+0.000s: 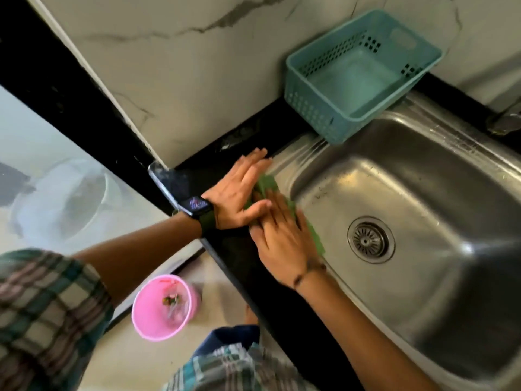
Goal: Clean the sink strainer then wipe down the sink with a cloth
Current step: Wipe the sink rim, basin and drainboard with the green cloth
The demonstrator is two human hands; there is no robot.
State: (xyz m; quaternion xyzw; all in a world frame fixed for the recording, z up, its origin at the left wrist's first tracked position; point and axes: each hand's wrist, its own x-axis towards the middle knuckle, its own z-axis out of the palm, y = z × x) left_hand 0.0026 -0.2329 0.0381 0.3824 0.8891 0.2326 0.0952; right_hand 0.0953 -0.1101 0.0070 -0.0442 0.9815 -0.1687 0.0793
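Kitchen corner with white marble-look wall tiles and a glossy black stone counter edge. Looks like the wiping step, since the round steel strainer already sits in its drain, just off to the right of the right hand and down in the basin. Hard to say from here whether it's actually clean.

Both hands flat on the thin green cloth, pressing it onto the near-left rim of the brushed stainless steel sink. Left hand, smartwatch on the wrist, fingers straight and spread, lying over the cloth's far end. Right hand fingers straight too, overlapping the left at the fingertips. No pinching or bunching anywhere.

Next move probably calls for sliding the cloth along the rim, then down the smooth, curved basin walls. Steel looks slick with some streaks.

Also around: perforated teal plastic basket beyond the left hand's fingertips, pink plastic bin on the floor below the wrists.
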